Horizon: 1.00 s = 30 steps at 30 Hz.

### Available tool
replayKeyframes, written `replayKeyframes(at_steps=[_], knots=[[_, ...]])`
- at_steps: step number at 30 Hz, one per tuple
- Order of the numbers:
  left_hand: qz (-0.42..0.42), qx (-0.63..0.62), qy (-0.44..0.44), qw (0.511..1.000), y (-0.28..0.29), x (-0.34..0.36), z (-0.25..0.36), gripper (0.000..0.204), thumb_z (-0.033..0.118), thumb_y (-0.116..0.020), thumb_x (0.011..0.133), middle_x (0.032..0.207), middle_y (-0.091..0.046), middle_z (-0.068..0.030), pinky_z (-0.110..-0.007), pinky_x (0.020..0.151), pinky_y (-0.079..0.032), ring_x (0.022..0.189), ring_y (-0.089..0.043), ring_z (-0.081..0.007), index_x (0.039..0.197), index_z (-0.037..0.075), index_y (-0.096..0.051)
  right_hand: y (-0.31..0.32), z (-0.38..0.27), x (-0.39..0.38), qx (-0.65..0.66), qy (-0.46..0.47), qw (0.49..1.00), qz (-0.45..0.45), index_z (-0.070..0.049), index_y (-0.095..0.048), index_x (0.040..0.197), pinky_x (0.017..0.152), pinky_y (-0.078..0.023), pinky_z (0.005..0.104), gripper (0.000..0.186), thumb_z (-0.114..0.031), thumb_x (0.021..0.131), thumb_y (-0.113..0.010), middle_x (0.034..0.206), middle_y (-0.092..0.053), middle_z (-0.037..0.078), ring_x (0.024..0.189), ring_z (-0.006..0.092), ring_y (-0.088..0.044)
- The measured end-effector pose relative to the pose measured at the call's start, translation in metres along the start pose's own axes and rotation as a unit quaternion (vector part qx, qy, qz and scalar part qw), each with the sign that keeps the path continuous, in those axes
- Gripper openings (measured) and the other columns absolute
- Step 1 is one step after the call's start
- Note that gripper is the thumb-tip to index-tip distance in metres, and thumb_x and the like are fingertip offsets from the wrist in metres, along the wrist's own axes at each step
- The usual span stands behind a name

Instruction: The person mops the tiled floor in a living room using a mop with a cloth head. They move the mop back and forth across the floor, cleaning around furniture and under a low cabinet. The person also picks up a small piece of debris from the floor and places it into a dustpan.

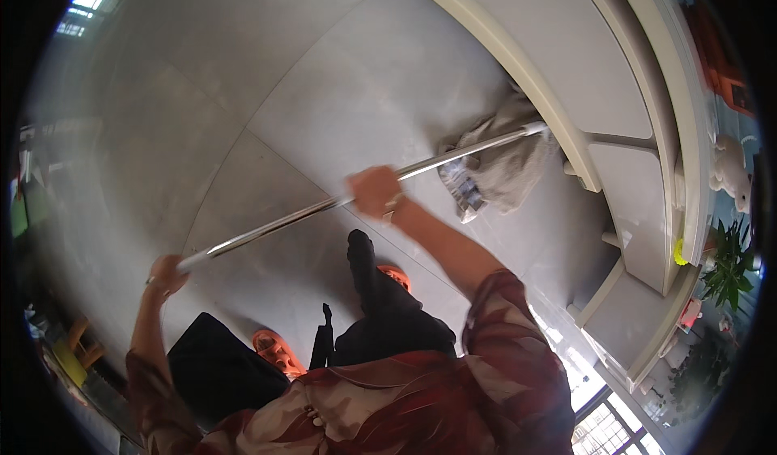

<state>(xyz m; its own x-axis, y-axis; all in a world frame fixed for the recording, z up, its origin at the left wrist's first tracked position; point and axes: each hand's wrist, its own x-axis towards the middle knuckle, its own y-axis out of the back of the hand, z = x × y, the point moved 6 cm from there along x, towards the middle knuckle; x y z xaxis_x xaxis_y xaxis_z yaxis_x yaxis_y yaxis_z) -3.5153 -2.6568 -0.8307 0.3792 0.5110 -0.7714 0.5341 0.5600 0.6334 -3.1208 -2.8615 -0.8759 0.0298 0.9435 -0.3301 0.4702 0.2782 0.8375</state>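
Observation:
A mop with a long, shiny metal pole (303, 214) lies slantwise across my view, its far end to the right. My left hand (167, 277) is wrapped round the pole's near end at the left. Around the middle of the pole my right hand (375, 191) is closed, a band on its wrist. At the far end a greyish-beige cloth mop head (506, 163) spreads on the floor, with a checked patch at its near edge. Part of the cloth is hidden under the edge of the white cabinet (534, 91).
Grey tiles (324, 91) with thin joints make up the floor. On the right, the cabinet's top carries a white animal figure (731, 172) and a green plant (726, 265). My orange shoes (277, 351) stand below me. A window (607, 427) shows at lower right.

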Motion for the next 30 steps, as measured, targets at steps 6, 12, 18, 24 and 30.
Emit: replayKeyframes(at_steps=[6,12,18,24,30], knots=[[0.045,-0.069,-0.042,0.996,0.029,0.024,0.115,0.015,0.022,-0.062,0.071,0.078,-0.062,-0.0140,-0.042,0.068,-0.047,0.076,-0.059,-0.0333,0.079,0.009,-0.060,0.035,0.107,-0.032,-0.075,-0.078,0.983,0.148,-0.012,-0.055,0.067,0.056,-0.040,0.0399,0.012,-0.018,0.059,-0.062,0.058,-0.055,0.005,0.060,0.0256,-0.056],[0.073,-0.001,0.044,0.996,0.039,-0.044,-0.031,0.017,0.018,-0.063,0.069,0.077,-0.060,-0.0191,-0.044,0.067,-0.046,0.076,-0.057,-0.0371,0.077,0.004,-0.058,0.021,-0.030,0.055,-0.042,0.029,0.997,0.063,-0.013,-0.062,0.066,0.056,-0.045,0.0388,0.009,-0.021,0.067,-0.057,0.063,-0.062,0.008,0.062,0.0257,-0.062],[0.176,0.030,0.082,0.981,0.016,-0.176,-0.155,0.025,0.017,-0.066,0.065,0.076,-0.059,-0.0214,-0.045,0.067,-0.045,0.076,-0.055,-0.0410,0.081,-0.001,-0.058,0.033,-0.177,0.089,0.012,0.211,0.973,0.090,-0.013,-0.063,0.066,0.054,-0.046,0.0354,0.010,-0.019,0.071,-0.057,0.066,-0.064,0.006,0.064,0.0224,-0.063],[0.040,-0.048,0.147,0.987,-0.045,-0.222,-0.178,0.031,0.021,-0.070,0.061,0.079,-0.061,-0.0209,-0.044,0.070,-0.047,0.078,-0.058,-0.0377,0.081,-0.001,-0.061,0.043,-0.230,0.081,-0.015,0.322,0.946,0.017,-0.010,-0.062,0.065,0.053,-0.046,0.0366,0.005,-0.009,0.065,-0.057,0.064,-0.062,0.008,0.063,0.0250,-0.062],[0.082,-0.057,0.145,0.984,-0.018,-0.182,-0.161,0.029,0.018,-0.065,0.065,0.074,-0.062,-0.0194,-0.040,0.065,-0.047,0.072,-0.061,-0.0358,0.088,-0.001,-0.063,0.044,-0.185,0.103,0.041,0.247,0.963,0.097,-0.012,-0.063,0.066,0.054,-0.046,0.0379,0.008,-0.015,0.066,-0.056,0.065,-0.062,0.009,0.063,0.0248,-0.062]])
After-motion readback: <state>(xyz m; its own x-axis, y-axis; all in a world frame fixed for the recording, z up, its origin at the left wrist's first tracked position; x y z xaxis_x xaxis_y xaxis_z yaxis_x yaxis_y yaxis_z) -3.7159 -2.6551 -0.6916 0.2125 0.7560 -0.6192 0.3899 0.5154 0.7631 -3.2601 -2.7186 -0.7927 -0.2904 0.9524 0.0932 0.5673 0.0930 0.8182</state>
